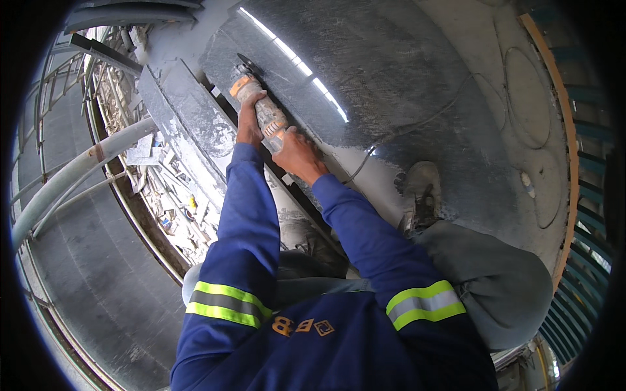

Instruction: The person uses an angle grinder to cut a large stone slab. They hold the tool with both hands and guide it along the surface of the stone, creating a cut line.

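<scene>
Both my hands are closed around a dusty orange-and-grey angle grinder point(266, 115). Near the orange gear head, my left hand point(249, 118) wraps the body, while my right hand point(298, 156) grips the rear end. The dark cutting disc point(248, 64) points away from me, at the edge of a large dark polished slab point(385, 72). Whether the disc touches the slab or spins, I cannot tell. A power cord point(417, 124) runs from around the tool's rear across the slab to the right.
Left of the tool lies a narrower dusty grey slab point(189, 124), with a dark gap between. White rubble point(176, 202) and a thick grey pipe point(85, 166) are farther left. My boot point(422, 192) rests at the slab's near side. Coiled cable point(529, 104) and a slatted barrier point(587, 189) stand right.
</scene>
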Motion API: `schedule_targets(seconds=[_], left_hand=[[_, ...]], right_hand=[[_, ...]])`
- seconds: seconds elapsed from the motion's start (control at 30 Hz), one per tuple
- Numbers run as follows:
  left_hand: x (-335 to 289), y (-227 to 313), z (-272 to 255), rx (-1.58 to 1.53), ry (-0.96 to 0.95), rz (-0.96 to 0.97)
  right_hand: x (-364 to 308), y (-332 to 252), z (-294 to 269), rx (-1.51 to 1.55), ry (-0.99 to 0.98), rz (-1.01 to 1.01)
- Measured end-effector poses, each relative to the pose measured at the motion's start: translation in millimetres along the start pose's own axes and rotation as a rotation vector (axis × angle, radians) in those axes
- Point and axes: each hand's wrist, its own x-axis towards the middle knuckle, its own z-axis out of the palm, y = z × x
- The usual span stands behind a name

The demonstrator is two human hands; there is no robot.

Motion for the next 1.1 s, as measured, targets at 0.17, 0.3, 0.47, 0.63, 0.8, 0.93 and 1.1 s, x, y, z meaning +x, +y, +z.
schedule_targets(seconds=[0.17, 0.3, 0.47, 0.63, 0.8, 0.93, 1.1], left_hand=[[-2.3, -2.9, 3.4, 0.029, 0.002, -0.032], [-14.0, -7.1, 3.8, -0.03, 0.024, -0.061], [-19.1, -12.7, 0.9, -0.026, 0.037, -0.048], [-8.0, -7.8, -2.8, 0.01, 0.043, -0.009], [5.8, 4.2, -0.1, -0.011, 0.053, -0.017], [7.4, 3.7, -4.6, 0.018, 0.008, 0.009], [-1.9, -6.0, -0.5, 0.001, 0.016, -0.008]], right_hand=[[-8.0, 0.2, -8.7, -0.001, -0.002, 0.002], [-16.3, 0.5, -8.8, 0.008, -0.025, 0.019], [-19.8, 5.6, -4.6, 0.04, -0.063, 0.042], [-9.1, 0.9, -8.7, 0.015, -0.105, 0.057], [13.0, -1.4, 3.3, 0.035, -0.052, 0.027], [10.8, -2.2, 4.8, 0.006, 0.013, -0.01], [-2.9, 2.1, -2.6, -0.006, 0.001, -0.01]])
